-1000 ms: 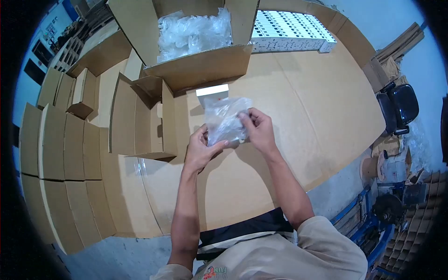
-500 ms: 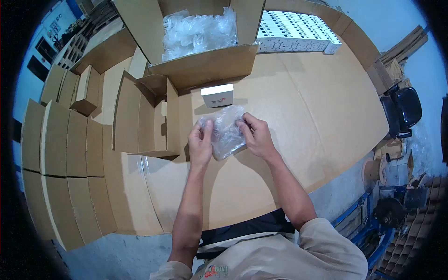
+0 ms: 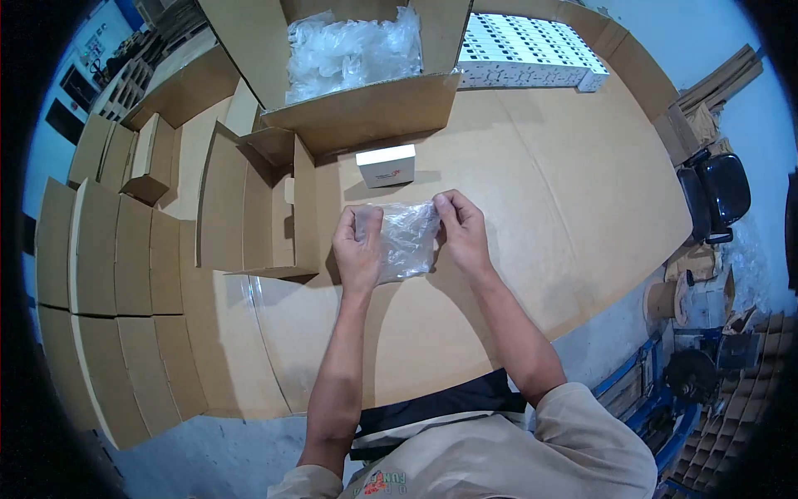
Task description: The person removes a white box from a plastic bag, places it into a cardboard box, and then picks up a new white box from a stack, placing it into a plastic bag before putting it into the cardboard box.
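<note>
A clear plastic bag (image 3: pixel 407 243) is stretched between my two hands above the table. My left hand (image 3: pixel 359 249) grips its left side, thumb on top. At the bag's upper right corner, my right hand (image 3: pixel 462 230) pinches the edge between thumb and fingers. Just beyond the bag stands a small white box (image 3: pixel 386 167) with a reddish mark on its front. To the left of my left hand is an open cardboard box (image 3: pixel 270 212) lying with its inside showing.
A large open carton (image 3: pixel 366 112) holds many crumpled clear bags (image 3: pixel 353 56) at the back. Right of it are rows of white boxes (image 3: pixel 532 54). Stacked brown cartons (image 3: pixel 116 258) line the left, and a black chair (image 3: pixel 719 195) stands beyond the cardboard-covered table (image 3: pixel 565 216).
The bag has been spread flatter and squarer between my hands. My right hand has shifted slightly up and right to the bag's upper corner.
</note>
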`<act>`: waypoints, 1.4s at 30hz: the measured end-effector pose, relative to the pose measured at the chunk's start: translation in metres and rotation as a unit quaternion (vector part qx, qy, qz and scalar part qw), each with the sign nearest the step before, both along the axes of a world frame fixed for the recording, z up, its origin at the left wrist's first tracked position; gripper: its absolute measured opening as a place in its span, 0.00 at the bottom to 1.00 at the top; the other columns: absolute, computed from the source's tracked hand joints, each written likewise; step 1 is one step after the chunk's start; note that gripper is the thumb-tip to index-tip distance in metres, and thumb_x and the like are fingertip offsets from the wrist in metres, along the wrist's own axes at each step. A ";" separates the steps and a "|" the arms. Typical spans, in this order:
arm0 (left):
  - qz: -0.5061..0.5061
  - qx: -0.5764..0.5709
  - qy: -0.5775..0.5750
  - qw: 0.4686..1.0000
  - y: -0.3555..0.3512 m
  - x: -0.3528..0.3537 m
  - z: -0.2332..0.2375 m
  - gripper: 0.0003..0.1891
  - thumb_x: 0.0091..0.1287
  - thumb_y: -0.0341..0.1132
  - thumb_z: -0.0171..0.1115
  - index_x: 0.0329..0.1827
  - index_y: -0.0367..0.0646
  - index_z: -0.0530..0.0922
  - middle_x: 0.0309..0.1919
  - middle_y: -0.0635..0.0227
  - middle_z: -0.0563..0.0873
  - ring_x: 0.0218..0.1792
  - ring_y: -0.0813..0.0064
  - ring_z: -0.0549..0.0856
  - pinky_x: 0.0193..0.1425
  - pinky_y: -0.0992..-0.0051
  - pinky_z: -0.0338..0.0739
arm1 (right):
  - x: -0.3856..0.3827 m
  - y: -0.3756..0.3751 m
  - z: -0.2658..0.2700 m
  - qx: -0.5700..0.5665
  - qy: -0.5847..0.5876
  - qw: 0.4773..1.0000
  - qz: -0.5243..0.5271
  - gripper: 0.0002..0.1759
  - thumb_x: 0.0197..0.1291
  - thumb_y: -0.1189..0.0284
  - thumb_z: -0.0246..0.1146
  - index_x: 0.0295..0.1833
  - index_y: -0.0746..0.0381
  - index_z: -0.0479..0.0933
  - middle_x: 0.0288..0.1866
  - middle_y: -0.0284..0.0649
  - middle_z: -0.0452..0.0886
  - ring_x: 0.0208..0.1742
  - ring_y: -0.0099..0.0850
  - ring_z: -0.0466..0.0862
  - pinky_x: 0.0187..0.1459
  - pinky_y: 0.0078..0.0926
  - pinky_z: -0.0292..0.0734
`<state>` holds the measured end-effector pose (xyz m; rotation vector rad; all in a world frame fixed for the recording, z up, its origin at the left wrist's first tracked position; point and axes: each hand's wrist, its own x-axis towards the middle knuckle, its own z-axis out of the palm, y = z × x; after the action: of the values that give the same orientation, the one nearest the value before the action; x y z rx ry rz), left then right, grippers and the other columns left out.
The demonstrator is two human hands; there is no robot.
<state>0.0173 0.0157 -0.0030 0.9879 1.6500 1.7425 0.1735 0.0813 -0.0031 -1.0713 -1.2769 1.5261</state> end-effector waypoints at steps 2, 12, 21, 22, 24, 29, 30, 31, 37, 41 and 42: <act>-0.009 0.002 -0.017 1.000 -0.001 -0.001 -0.003 0.13 0.80 0.40 0.61 0.39 0.39 0.77 0.32 0.76 0.78 0.35 0.86 0.73 0.40 0.79 0.72 | -0.005 -0.003 -0.001 -0.006 0.045 0.998 -0.050 0.11 0.77 0.67 0.63 0.44 0.65 0.78 0.30 0.29 0.79 0.32 0.14 0.75 0.31 0.18 0.71; -0.125 -0.044 -0.125 0.983 -0.012 0.011 0.018 0.14 0.71 0.32 0.71 0.54 0.42 0.77 0.40 0.73 0.83 0.39 0.87 0.81 0.42 0.81 0.78 | -0.022 -0.015 -0.004 0.162 -0.127 0.974 -0.098 0.16 0.79 0.67 0.57 0.40 0.68 0.76 0.22 0.40 0.78 0.25 0.22 0.75 0.28 0.31 0.71; -0.212 -0.081 -0.185 0.956 -0.013 -0.021 -0.015 0.22 0.65 0.22 0.68 0.62 0.36 0.74 0.47 0.65 0.84 0.44 0.74 0.86 0.47 0.75 0.84 | -0.015 -0.003 -0.005 0.209 -0.166 0.953 -0.143 0.16 0.81 0.68 0.53 0.41 0.68 0.74 0.25 0.54 0.79 0.23 0.42 0.79 0.28 0.38 0.72; -0.200 -0.022 -0.192 0.961 -0.011 -0.018 -0.020 0.22 0.66 0.22 0.67 0.62 0.35 0.74 0.48 0.64 0.84 0.42 0.75 0.86 0.43 0.76 0.84 | -0.017 -0.005 -0.004 0.220 -0.174 0.950 -0.141 0.16 0.81 0.68 0.53 0.41 0.69 0.74 0.25 0.54 0.79 0.22 0.44 0.79 0.28 0.39 0.72; -0.180 0.028 -0.209 0.961 -0.010 -0.011 -0.017 0.21 0.66 0.23 0.69 0.61 0.35 0.75 0.48 0.63 0.85 0.41 0.76 0.86 0.39 0.77 0.84 | -0.019 -0.007 -0.002 0.241 -0.162 0.948 -0.133 0.15 0.81 0.68 0.53 0.42 0.69 0.74 0.25 0.54 0.79 0.22 0.44 0.79 0.28 0.39 0.73; -0.125 -0.078 -0.056 0.988 -0.012 -0.007 0.005 0.17 0.65 0.37 0.79 0.49 0.36 0.84 0.40 0.65 0.89 0.38 0.79 0.87 0.38 0.77 0.82 | -0.022 -0.017 -0.002 0.232 -0.176 0.954 -0.069 0.15 0.81 0.68 0.54 0.41 0.68 0.74 0.26 0.53 0.80 0.23 0.42 0.81 0.28 0.39 0.74; -0.111 -0.099 -0.059 0.987 -0.011 -0.009 0.006 0.16 0.64 0.38 0.79 0.46 0.36 0.86 0.36 0.67 0.89 0.35 0.80 0.86 0.37 0.78 0.81 | -0.022 -0.017 -0.003 0.215 -0.173 0.959 -0.066 0.15 0.80 0.68 0.54 0.42 0.68 0.75 0.27 0.52 0.81 0.23 0.41 0.81 0.28 0.38 0.74; -0.099 -0.120 -0.062 0.986 -0.011 -0.011 0.006 0.15 0.64 0.39 0.80 0.43 0.36 0.87 0.33 0.69 0.89 0.33 0.81 0.86 0.36 0.78 0.81 | -0.022 -0.017 -0.005 0.197 -0.170 0.963 -0.065 0.14 0.80 0.68 0.55 0.42 0.68 0.75 0.27 0.51 0.81 0.23 0.41 0.81 0.28 0.37 0.74; -0.087 -0.123 -0.062 0.987 -0.013 -0.017 0.004 0.15 0.64 0.40 0.80 0.41 0.35 0.88 0.28 0.71 0.88 0.27 0.84 0.83 0.32 0.78 0.77 | -0.011 -0.002 -0.006 0.165 -0.105 0.971 -0.134 0.07 0.74 0.72 0.62 0.48 0.66 0.79 0.34 0.43 0.84 0.34 0.38 0.84 0.36 0.31 0.77; -0.116 -0.097 -0.049 0.987 -0.013 -0.015 -0.001 0.14 0.65 0.38 0.79 0.43 0.36 0.88 0.30 0.70 0.89 0.29 0.84 0.84 0.33 0.77 0.78 | -0.003 0.000 0.037 0.409 -0.200 0.889 -0.041 0.17 0.55 0.76 0.73 0.51 0.62 0.81 0.57 0.45 0.81 0.59 0.42 0.79 0.57 0.41 0.75; -0.119 -0.080 -0.041 0.989 -0.012 -0.014 -0.003 0.14 0.64 0.38 0.79 0.43 0.36 0.88 0.31 0.70 0.90 0.30 0.83 0.84 0.34 0.77 0.79 | -0.003 -0.001 0.046 0.443 -0.232 0.865 -0.026 0.17 0.54 0.76 0.73 0.50 0.61 0.82 0.56 0.44 0.81 0.58 0.42 0.79 0.57 0.41 0.74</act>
<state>0.0033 0.0034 -0.0062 0.9796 1.5254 1.4523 0.1701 0.0805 0.0430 -0.8299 -1.9746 0.4723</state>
